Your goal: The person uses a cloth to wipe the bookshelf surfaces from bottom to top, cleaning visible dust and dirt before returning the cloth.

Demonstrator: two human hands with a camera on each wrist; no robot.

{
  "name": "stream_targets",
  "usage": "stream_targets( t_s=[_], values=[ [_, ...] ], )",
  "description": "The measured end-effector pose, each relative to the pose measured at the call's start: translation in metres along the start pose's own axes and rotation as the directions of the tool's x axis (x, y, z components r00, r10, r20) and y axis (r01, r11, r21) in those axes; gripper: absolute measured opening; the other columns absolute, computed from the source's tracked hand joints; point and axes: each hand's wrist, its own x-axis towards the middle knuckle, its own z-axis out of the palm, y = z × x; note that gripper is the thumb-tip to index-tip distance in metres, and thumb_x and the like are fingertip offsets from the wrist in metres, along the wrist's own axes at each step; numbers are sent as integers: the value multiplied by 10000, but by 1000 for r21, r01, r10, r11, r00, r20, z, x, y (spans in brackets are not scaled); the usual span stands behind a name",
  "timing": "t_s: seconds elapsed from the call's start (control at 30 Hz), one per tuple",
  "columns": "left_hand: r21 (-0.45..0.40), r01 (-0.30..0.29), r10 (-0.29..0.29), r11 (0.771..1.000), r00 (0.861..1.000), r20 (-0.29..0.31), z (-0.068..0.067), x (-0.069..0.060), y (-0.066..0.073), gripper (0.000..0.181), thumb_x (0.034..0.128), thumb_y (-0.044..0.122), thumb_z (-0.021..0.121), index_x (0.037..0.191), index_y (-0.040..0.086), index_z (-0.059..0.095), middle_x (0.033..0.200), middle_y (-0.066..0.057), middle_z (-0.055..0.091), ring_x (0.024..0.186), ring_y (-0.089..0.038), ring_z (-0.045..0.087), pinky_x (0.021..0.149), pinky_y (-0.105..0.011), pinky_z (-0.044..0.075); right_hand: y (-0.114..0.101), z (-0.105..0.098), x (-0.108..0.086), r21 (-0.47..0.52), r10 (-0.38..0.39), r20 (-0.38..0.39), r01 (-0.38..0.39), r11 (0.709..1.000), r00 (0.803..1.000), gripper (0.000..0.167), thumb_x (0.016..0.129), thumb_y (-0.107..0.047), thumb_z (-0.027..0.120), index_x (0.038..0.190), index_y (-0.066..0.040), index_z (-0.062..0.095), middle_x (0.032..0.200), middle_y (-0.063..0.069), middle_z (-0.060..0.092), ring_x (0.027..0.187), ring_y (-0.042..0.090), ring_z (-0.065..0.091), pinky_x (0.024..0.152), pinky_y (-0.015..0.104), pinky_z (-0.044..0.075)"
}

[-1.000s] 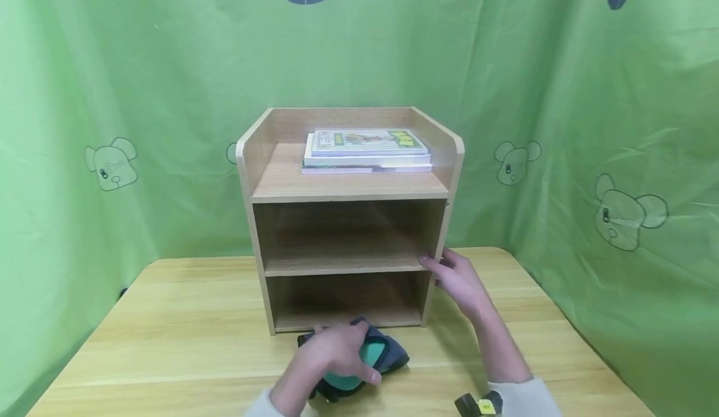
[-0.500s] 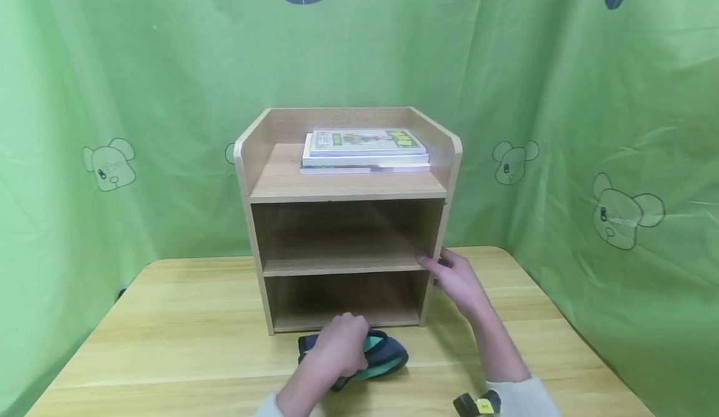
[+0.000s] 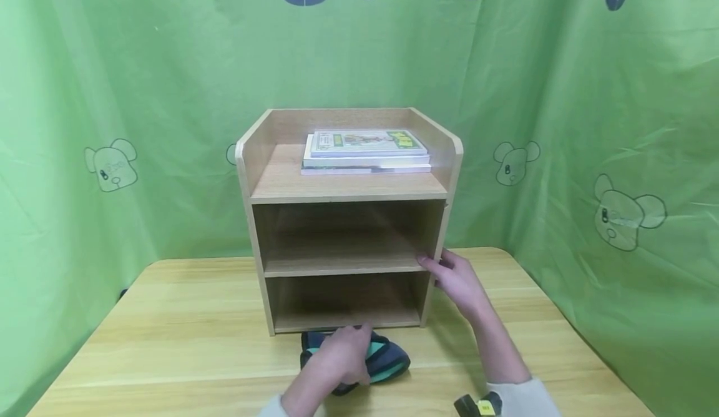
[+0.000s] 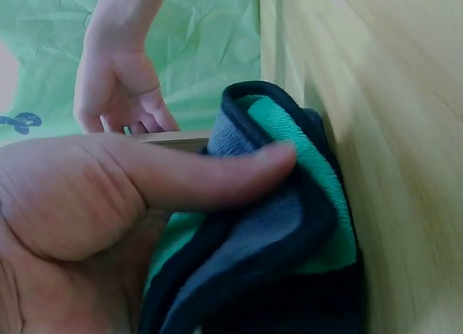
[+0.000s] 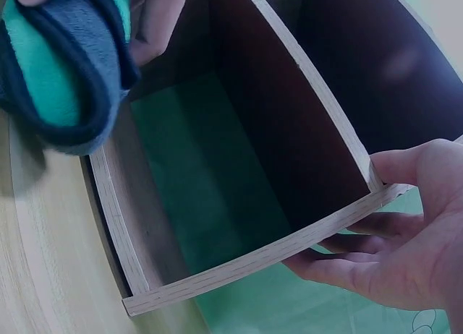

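Observation:
A folded cleaning cloth (image 3: 389, 362), green and grey-blue with dark edging, is at the foot of a small wooden shelf unit (image 3: 348, 199). My left hand (image 3: 339, 356) grips it, and in the left wrist view the thumb lies across the cloth's (image 4: 271, 222) folds; the other fingers are mostly hidden. My right hand (image 3: 457, 283) holds the unit's right side panel at the middle shelf. In the right wrist view its thumb rests on the inner side by the shelf edge, and the right hand's (image 5: 405, 240) other fingers lie along the outside.
Several thin books (image 3: 367, 152) are stacked on the unit's top. The unit stands on a light wooden table (image 3: 168, 329). Green curtains (image 3: 185, 61) hang behind and along both sides. A dark band with a yellow label (image 3: 486, 407) is on the right wrist.
The cloth has gone from a flatter, more spread lie to a tighter fold under my left hand, which has shifted slightly. My right hand and the shelf unit have stayed in place.

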Motion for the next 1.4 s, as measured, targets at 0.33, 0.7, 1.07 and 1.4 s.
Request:
stream_targets(
  t_s=[0.33, 0.7, 1.07, 1.4],
  values=[
    [-115, -141, 138, 983, 990, -35, -24, -1, -26, 218, 747, 110, 804, 931, 47, 705, 801, 13, 613, 744, -138, 521, 700, -311, 500, 1, 1, 0, 10, -11, -5, 11, 1000, 1000, 623, 992, -421, 611, 1461, -27, 502, 1446, 214, 560, 1313, 379, 542, 1062, 537, 477],
    [-475, -227, 104, 850, 957, -271, -98, -42, -68, 196, 863, 146, 750, 1050, 96, 714, 877, -47, 682, 779, -191, 639, 707, -342, 561, -2, 3, -2, 38, -14, 6, 14, 999, 1000, 616, 994, -398, 616, 1441, 12, 506, 1460, 237, 538, 1332, 396, 520, 1080, 547, 457],
    [-630, -281, -237, 724, 756, -610, -154, -111, -109, 239, 954, 164, 702, 1151, 32, 675, 1080, -141, 694, 931, -161, 658, 777, -304, 572, -2, 2, -2, 21, 4, -1, -4, 1000, 1000, 604, 1002, -404, 597, 1439, 4, 511, 1437, 217, 563, 1317, 381, 536, 1080, 536, 461],
    [-774, -300, -581, 558, 524, -622, -147, -85, -135, 252, 973, 245, 678, 1180, 100, 667, 1153, -35, 647, 1073, -149, 573, 917, -301, 490, -3, 1, -2, 20, -6, 8, 6, 1000, 1000, 624, 1008, -407, 588, 1459, 12, 488, 1461, 224, 543, 1336, 392, 524, 1093, 542, 449]
  ],
)
